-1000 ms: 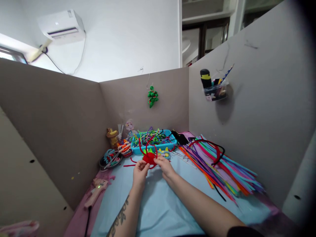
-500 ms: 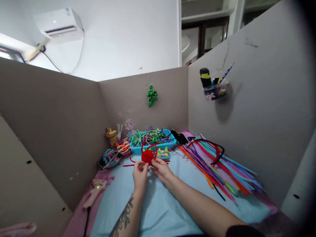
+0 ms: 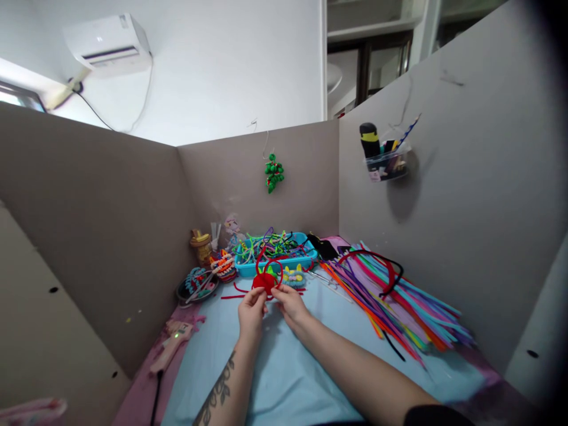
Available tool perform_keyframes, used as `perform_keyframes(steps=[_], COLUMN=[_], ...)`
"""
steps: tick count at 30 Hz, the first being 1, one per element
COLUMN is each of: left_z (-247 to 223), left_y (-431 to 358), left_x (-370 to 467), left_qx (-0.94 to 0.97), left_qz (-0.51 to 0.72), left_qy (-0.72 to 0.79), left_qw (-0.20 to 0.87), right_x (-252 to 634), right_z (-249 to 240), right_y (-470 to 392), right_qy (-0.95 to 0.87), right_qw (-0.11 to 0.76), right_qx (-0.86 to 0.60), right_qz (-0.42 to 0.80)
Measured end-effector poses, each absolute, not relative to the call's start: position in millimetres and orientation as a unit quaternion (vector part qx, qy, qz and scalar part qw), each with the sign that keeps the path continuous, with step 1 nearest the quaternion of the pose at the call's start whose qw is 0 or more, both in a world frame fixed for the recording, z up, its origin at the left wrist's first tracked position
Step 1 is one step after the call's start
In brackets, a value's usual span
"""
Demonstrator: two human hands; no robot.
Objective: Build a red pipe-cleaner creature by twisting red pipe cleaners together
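Observation:
A red fuzzy piece (image 3: pixel 263 282), round and with thin red loops rising from its top, is held up over the light blue cloth. My left hand (image 3: pixel 252 310) pinches its lower left edge. On its lower right side, my right hand (image 3: pixel 289 303) has thumb and fingers closed on it. Loose red stems (image 3: pixel 231 296) lie on the cloth just behind my left hand. A yellow and blue fuzzy item (image 3: pixel 293 277) sits behind my right hand, and a green one is partly hidden behind the red piece.
Behind stands a blue basket (image 3: pixel 248 270) of tangled stems. Bundles of coloured stems (image 3: pixel 399 302) cover the right side, with scissors (image 3: pixel 326 279) beside them. On the left are a dark bowl (image 3: pixel 181 294) and a pink glue gun (image 3: pixel 171 346). Grey panels surround the table.
The red piece has turned and dropped slightly, and its loops look rounder and more spread. Both hands keep hold of it, with small shifts of the fingers.

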State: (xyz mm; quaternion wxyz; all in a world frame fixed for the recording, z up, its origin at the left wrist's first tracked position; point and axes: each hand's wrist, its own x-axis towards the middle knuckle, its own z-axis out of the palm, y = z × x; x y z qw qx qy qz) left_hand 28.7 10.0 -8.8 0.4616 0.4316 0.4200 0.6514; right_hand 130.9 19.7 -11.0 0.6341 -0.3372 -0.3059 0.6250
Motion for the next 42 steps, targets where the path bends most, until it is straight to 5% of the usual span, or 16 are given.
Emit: perform_keyframes(steps=[12, 33, 38, 42], left_z=[-13, -4, -8, -10], left_y=[14, 9, 15, 18], left_x=[30, 28, 21, 15], left_qx=[0.404, 0.431, 0.415, 0.421], left_qz=[0.648, 0.638, 0.642, 0.62], left_qy=[0.4, 0.433, 0.431, 0.418], left_qw=[0.507, 0.468, 0.48, 0.514], right_x=[135, 139, 163, 183], right_z=[-20, -20, -14, -11], right_y=[34, 35, 43, 50], right_qy=[-0.374, -0.362, -0.481, -0.644], right_qw=[0.702, 0.627, 0.669, 0.597], right_qx=[-0.394, -0.379, -0.437, -0.445], right_qz=[0.46, 0.577, 0.361, 0.176])
